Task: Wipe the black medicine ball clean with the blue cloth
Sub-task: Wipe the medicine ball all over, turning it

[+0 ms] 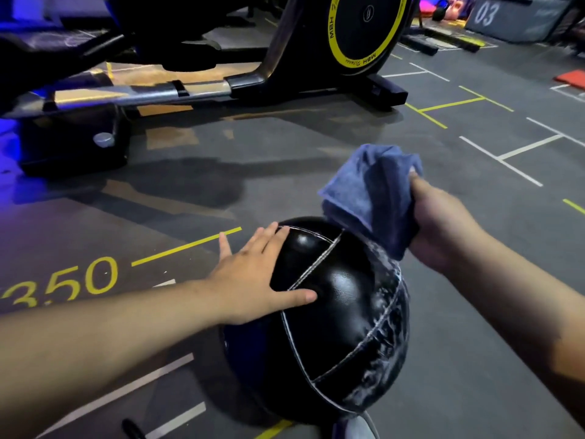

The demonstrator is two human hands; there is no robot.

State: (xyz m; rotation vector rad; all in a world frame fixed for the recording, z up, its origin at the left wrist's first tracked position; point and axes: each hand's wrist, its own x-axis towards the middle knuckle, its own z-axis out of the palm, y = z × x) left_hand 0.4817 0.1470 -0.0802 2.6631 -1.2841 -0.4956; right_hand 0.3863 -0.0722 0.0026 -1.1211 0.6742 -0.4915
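While the black medicine ball (335,315) sits on the grey gym floor (459,359) low in the middle of the view, the left hand (253,277) lies flat on its upper left side, at about ten o'clock on the ball, fingers (272,236) spread apart and the thumb resting across a pale seam. White stitched seams cross the ball's glossy skin, and a wet, foamy streak runs down its right edge from about one to five o'clock. At about one o'clock from the ball, the right hand (443,226) holds the blue cloth (373,198), its fingers clamped on the bunched fabric; the cloth's lower corner hangs at the ball's upper right edge, though whether it touches is hard to tell.

No container shows anywhere. The floor carries yellow and white lines, with the yellow number 350 (63,283) at nine o'clock from the ball. A black exercise machine (221,83) with a yellow-ringed flywheel (367,23) stands at twelve o'clock, lit blue on its left. At two o'clock, far off, sits a grey box marked 03 (506,20), and a red pad (569,79) lies at the right edge.
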